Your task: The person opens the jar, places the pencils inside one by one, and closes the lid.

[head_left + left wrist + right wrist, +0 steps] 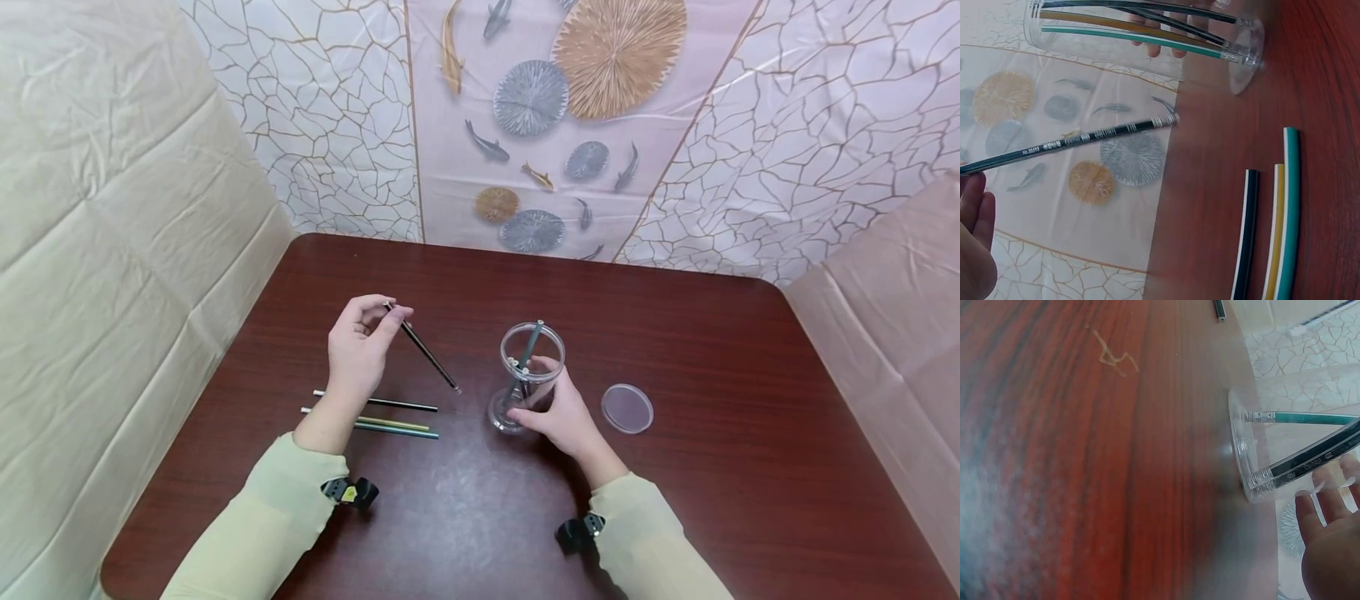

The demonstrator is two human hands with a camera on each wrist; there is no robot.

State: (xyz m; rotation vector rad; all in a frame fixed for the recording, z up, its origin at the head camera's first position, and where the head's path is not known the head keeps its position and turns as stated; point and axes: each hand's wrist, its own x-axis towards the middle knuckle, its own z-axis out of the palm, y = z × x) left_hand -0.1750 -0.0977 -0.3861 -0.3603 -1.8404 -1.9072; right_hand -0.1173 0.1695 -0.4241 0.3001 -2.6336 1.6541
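Observation:
My left hand (358,346) pinches a black pencil (426,354) near its upper end, held slanting in the air with its eraser end (1166,120) lower. A clear cylindrical container (504,417) stands on the table with my right hand (564,415) gripping its side. Inside it lean several pencils, among them a green pencil (1129,40), an orange-yellow pencil (1110,26) and dark ones, eraser ends at the bottom. Below my left hand, a black pencil (401,405), a yellow pencil (408,425) and a green pencil (416,433) lie side by side, partly hidden by that forearm.
A round clear lid (627,408) lies flat on the dark red-brown table (720,483), right of the container. Patterned cloth (345,117) hangs behind the table's far edge, and pale padded walls (142,242) flank it. In the right wrist view a thin tan strand (1110,357) shows on the tabletop.

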